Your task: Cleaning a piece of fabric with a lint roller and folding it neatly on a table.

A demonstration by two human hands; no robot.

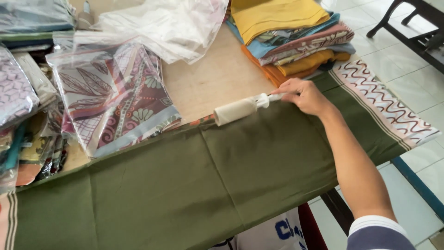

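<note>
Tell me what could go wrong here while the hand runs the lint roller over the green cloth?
1. The green cloth hangs over the table edge at the patterned end, so it might slide off.
2. The lint roller, held by the right hand, sits near the cloth's far edge; it may run onto the bare table.
3. The bagged fabric lies close and could get pushed.

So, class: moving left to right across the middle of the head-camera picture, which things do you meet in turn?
Bagged patterned cloths at the left edge → clear bag holding a leaf-patterned cloth → lint roller → right hand gripping its handle → wavy-patterned border of the green cloth.
</note>
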